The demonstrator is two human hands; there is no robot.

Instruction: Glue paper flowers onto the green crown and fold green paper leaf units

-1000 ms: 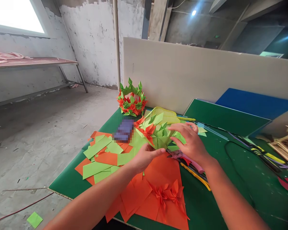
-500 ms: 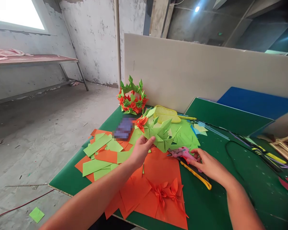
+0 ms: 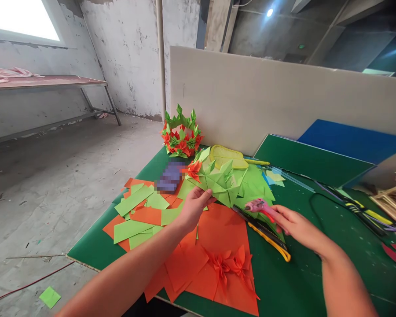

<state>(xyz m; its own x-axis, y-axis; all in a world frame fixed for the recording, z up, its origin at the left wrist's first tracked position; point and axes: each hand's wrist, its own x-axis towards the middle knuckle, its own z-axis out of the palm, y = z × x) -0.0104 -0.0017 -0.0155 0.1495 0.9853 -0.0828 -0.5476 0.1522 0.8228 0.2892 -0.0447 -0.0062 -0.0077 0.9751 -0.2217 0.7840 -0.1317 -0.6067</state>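
L to R: 1 paper crown [image 3: 182, 146] at tabletop's [image 3: 293, 281] back; my L hand [image 3: 195, 204] pinching lower edge of 1 green folded-paper band [image 3: 219, 184] over loose sheets [image 3: 218, 231] (overlapped, can't count). Band prob. light, semi-stiff, crushable; best held by bottom edge. 2 loose orange flowers [image 3: 221, 267] nearer me; 1 pink glue gun [image 3: 258, 205], handle gripped in my R hand [image 3: 295, 225].
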